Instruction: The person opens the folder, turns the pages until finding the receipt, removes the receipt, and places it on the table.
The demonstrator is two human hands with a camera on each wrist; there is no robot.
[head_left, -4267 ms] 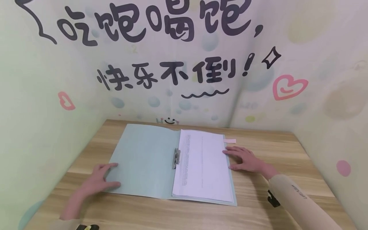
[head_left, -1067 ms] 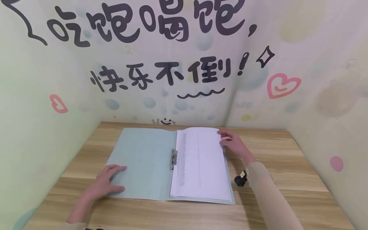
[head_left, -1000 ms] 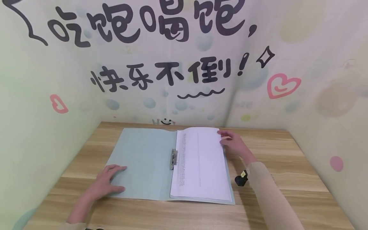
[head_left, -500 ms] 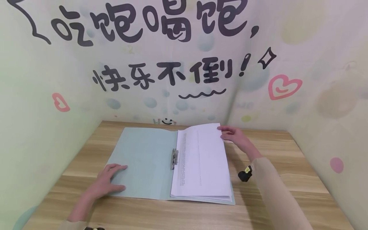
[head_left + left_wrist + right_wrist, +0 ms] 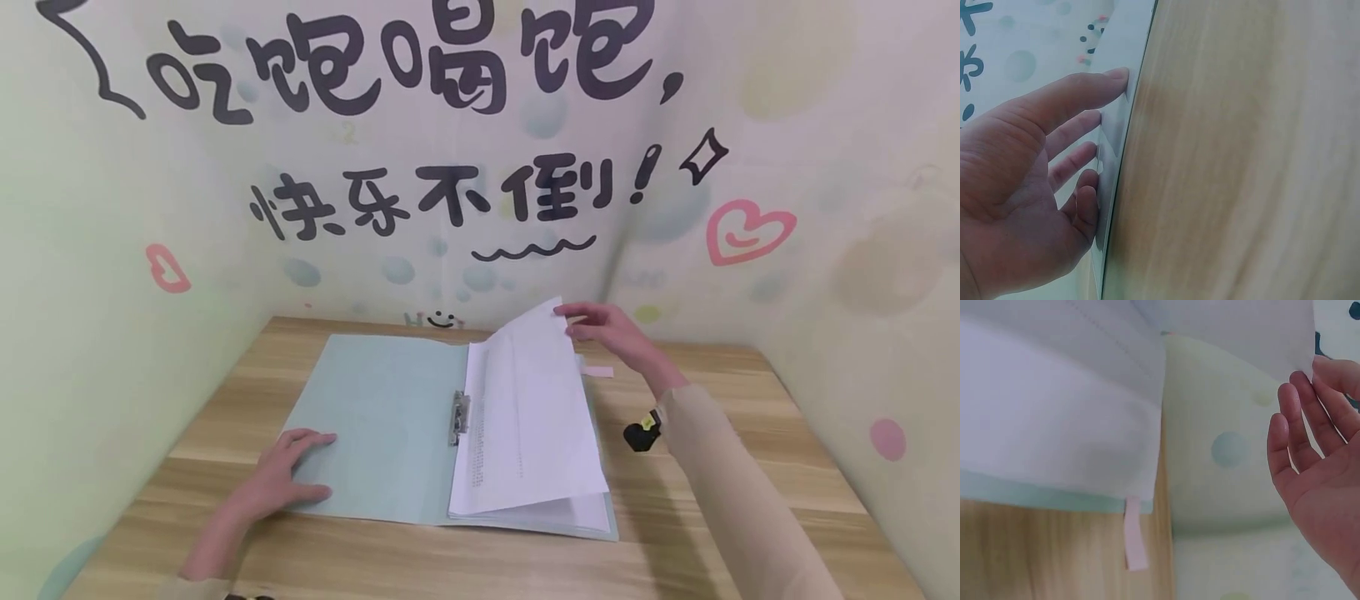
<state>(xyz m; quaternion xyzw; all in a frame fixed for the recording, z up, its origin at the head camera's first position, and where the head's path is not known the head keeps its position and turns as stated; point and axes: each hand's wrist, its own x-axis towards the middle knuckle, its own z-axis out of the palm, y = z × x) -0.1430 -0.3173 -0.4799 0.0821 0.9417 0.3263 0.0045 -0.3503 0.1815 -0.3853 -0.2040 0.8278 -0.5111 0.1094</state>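
Observation:
A light blue file folder (image 5: pixel 382 417) lies spread on the table, a metal clip (image 5: pixel 459 418) at its spine. Printed sheets fill its right side. My right hand (image 5: pixel 618 337) pinches the top sheet (image 5: pixel 532 400) by its far right corner, lifted off the stack (image 5: pixel 577 512) below; the right wrist view shows thumb and index finger at that corner (image 5: pixel 1300 359). On the folder's left cover rests my left hand (image 5: pixel 277 475), fingers spread and thumb near the front edge. In the left wrist view its fingertips (image 5: pixel 1116 74) touch the cover. A pink tab (image 5: pixel 1135 540) sticks out from the stack's right edge.
The wooden table (image 5: pixel 360 558) runs back to a wall (image 5: pixel 360 283) with black lettering and pink hearts, and further walls stand at left and right. A black device (image 5: pixel 643 432) sits at the right wrist.
The right hand has moved from the folder's right edge to the far corner and raised the top sheet, which now bends up and leftward. The left hand has stayed on the cover.

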